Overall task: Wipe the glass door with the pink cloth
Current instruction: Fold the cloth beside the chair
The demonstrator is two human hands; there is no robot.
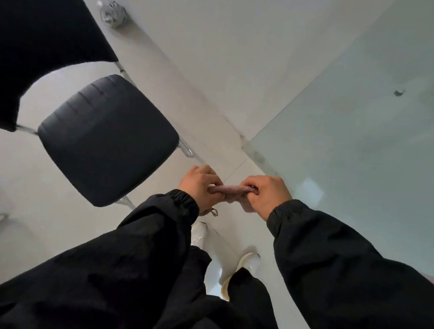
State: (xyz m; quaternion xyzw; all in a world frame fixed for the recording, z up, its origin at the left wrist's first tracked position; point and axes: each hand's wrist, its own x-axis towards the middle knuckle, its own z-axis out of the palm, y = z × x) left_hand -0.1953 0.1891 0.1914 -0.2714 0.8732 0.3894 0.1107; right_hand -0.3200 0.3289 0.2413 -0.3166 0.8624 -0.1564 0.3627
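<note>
White floor (15,174) lies below; beside the frosted glass door (368,137), left hand (200,186) and right hand (267,193) grip the pink cloth (230,190), fingers curled on it.

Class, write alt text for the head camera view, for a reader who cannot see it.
Seen from above, the left hand and right hand each grip an end of a bunched pink cloth. The glass door stands to the right, untouched; a black chair sits to the left.
</note>
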